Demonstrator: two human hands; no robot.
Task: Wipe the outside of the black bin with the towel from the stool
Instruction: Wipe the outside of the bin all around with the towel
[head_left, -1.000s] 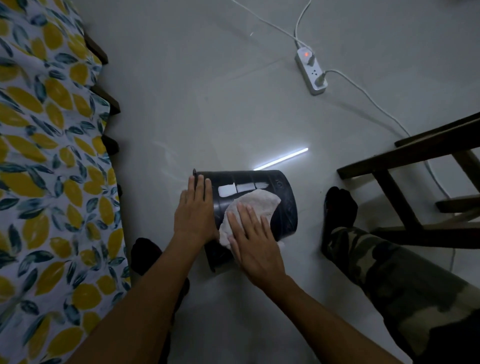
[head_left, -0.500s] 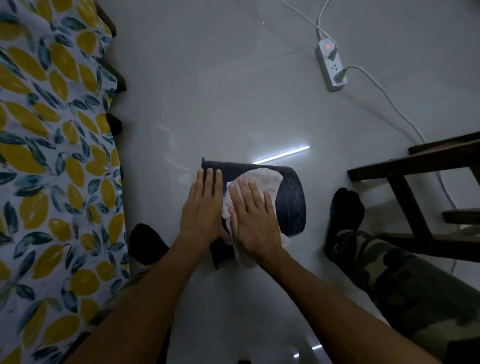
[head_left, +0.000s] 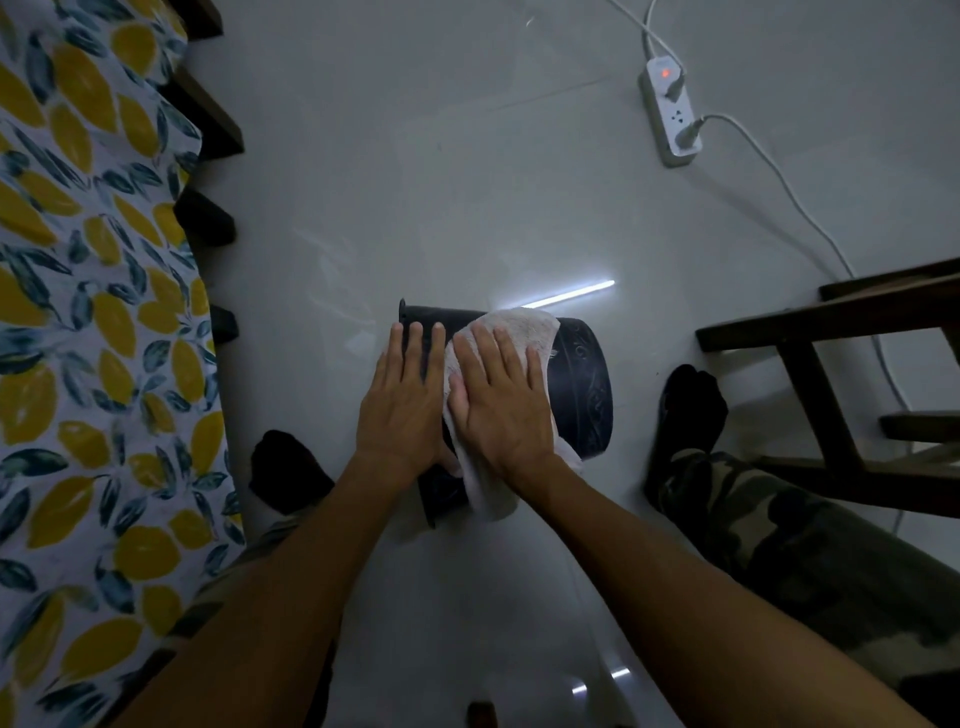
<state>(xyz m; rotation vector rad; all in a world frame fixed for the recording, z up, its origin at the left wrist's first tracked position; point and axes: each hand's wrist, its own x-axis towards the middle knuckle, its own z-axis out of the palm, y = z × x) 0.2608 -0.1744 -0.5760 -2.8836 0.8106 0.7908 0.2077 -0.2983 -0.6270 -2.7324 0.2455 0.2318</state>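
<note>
The black bin (head_left: 584, 384) lies on its side on the pale floor, its rim to the left and its base to the right. A white towel (head_left: 524, 325) is draped over its upper side, and one end hangs down near the floor. My right hand (head_left: 501, 400) lies flat on the towel with fingers spread, pressing it against the bin. My left hand (head_left: 402, 402) rests flat on the bin's side near the rim, beside the right hand, steadying it. Both hands cover much of the bin.
A bed with a lemon-print sheet (head_left: 88, 322) runs along the left. A dark wooden stool (head_left: 831, 374) stands at the right. A white power strip (head_left: 670, 117) with cables lies on the floor at the upper right. My feet in black socks (head_left: 691, 410) flank the bin.
My right hand has slid the towel up and away over the bin's side, covering the shiny patch. The left hand has stayed on the bin near the rim.
</note>
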